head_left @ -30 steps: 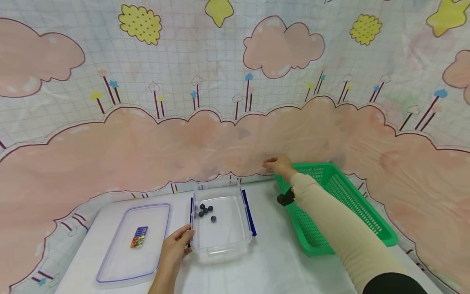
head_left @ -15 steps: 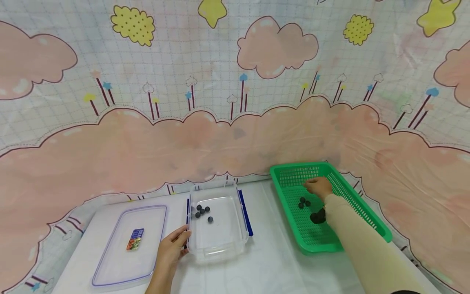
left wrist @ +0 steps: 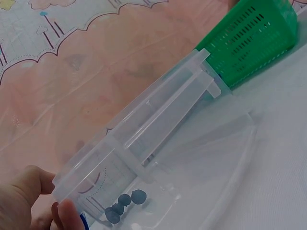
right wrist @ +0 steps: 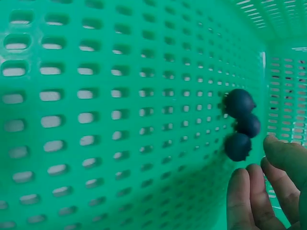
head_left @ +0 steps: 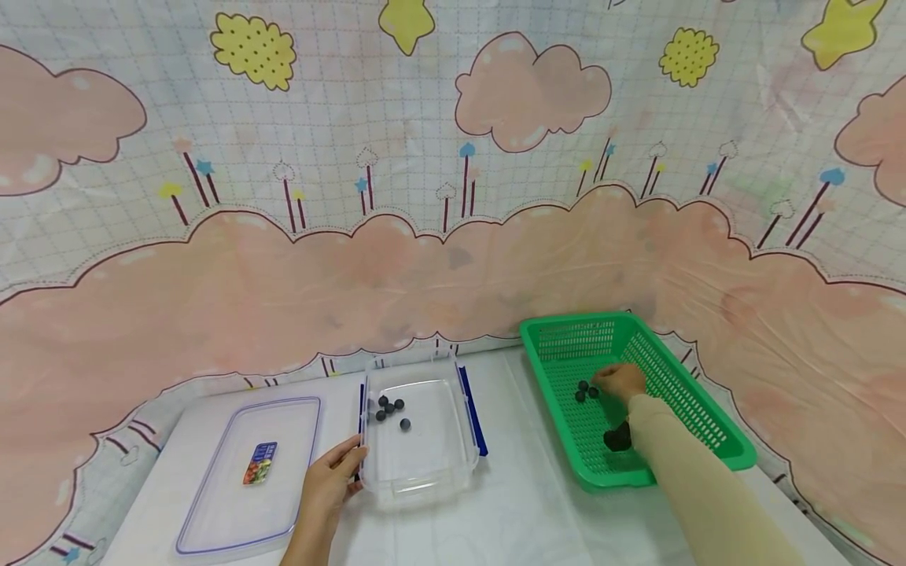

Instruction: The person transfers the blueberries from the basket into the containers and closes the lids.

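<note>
From the head view, left of the green basket (head_left: 623,478), the left hand (head_left: 329,473) grips a clear container (head_left: 439,428). The left wrist view shows dark berries (left wrist: 138,196) in it. In the right wrist view, inside the basket, the relaxed, empty right hand (right wrist: 282,188) is just beside three round berries (right wrist: 248,125), probably light, soft, roll-prone, best pinched gently round the middle.

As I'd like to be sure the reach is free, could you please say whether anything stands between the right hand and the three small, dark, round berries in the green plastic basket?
Nothing visible does: the right hand is inside the basket, its fingertips close to the three berries, and no object shows between them.
</note>
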Demonstrator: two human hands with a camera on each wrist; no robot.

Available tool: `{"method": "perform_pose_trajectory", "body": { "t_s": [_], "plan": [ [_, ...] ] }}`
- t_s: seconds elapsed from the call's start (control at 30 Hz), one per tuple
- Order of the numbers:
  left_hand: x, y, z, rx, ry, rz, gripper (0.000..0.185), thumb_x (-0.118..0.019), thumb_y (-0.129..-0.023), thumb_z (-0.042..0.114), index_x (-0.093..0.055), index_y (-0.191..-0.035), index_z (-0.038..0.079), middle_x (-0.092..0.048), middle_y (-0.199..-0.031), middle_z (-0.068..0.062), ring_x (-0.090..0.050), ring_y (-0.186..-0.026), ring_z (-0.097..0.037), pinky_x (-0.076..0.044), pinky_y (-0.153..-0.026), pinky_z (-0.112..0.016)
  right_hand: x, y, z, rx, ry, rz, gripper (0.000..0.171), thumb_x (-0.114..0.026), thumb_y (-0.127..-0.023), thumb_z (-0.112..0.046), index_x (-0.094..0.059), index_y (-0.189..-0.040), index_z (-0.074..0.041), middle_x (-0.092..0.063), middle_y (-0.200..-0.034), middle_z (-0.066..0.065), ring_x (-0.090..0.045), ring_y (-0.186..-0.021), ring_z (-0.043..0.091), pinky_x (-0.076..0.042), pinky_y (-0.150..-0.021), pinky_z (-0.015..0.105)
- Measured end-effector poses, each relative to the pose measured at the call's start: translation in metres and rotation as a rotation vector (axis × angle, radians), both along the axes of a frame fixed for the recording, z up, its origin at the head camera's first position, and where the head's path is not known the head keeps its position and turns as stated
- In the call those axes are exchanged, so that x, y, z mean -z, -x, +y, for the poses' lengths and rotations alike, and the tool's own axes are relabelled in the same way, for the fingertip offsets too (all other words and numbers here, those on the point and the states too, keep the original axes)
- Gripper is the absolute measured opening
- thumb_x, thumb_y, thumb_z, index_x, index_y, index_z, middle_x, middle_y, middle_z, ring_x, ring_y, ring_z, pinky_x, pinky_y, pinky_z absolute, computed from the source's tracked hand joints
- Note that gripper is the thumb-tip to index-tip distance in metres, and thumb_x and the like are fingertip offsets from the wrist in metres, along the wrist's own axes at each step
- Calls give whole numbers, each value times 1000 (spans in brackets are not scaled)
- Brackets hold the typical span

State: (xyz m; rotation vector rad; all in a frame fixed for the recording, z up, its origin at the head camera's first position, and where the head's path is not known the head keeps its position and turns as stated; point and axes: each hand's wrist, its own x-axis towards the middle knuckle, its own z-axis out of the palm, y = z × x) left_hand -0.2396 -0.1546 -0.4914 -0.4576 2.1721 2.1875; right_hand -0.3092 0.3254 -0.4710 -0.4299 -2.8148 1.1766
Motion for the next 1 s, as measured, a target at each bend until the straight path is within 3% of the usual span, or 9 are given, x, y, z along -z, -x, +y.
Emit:
{"method": "perform_pose_trajectory", "body": {
  "t_s": [0.23, 0.43, 0.6, 0.77, 0.9, 1.0],
  "plan": [
    [0, -1, 0, 0, 6, -7, 48, -68, -92, 17, -56, -135, -1, -56, -85, 7, -49, -81, -12, -53, -58, -20, 12, 2, 4, 7, 30, -10, 29, -64, -92, -14, -70, -111, 7, -66, -107, 27, -65, -90, 35, -55, -78, 46],
    [-1, -2, 1, -4, 5, -1, 49, -68, -92, 17, -56, -135, -2, -56, -84, 7, -50, -81, -12, -53, -58, -20, 12, 1, 4, -8, 52, -29, 30, -65, -92, -15, -70, -112, 7, -68, -105, 27, -66, -91, 35, -53, -85, 52],
    [-2, -2, 1, -2, 8, -1, 48, -67, -93, 16, -56, -135, -3, -55, -85, 6, -49, -80, -12, -52, -58, -20, 12, 2, 4, 4, 71, -41, 30, -68, -90, -15, -71, -109, 8, -72, -93, 20, -67, -76, 24, -53, -84, 50],
    [-2, -2, 0, 6, 12, 1, 48, -68, -93, 18, -56, -135, -2, -55, -85, 6, -49, -81, -12, -52, -59, -20, 15, 5, 5, -5, 223, -34, 28, -69, -88, -8, -69, -106, 14, -72, -73, 9, -66, -62, 11, -59, -69, 37],
    [-2, -3, 1, 5, 15, -3, 47, -67, -93, 17, -56, -135, -3, -55, -84, 6, -49, -80, -12, -52, -58, -19, 17, 6, 5, -15, 346, -39, 26, -67, -89, -1, -66, -107, 18, -70, -70, 4, -68, -62, 10, -60, -63, 29],
    [-2, -2, 1, 4, 12, -2, 47, -67, -93, 16, -56, -135, -3, -55, -83, 6, -49, -79, -11, -52, -58, -19, 15, 4, 4, -14, 378, -41, 26, -66, -89, 1, -65, -108, 19, -70, -72, 3, -68, -63, 9, -60, -64, 27]
  ]
}}
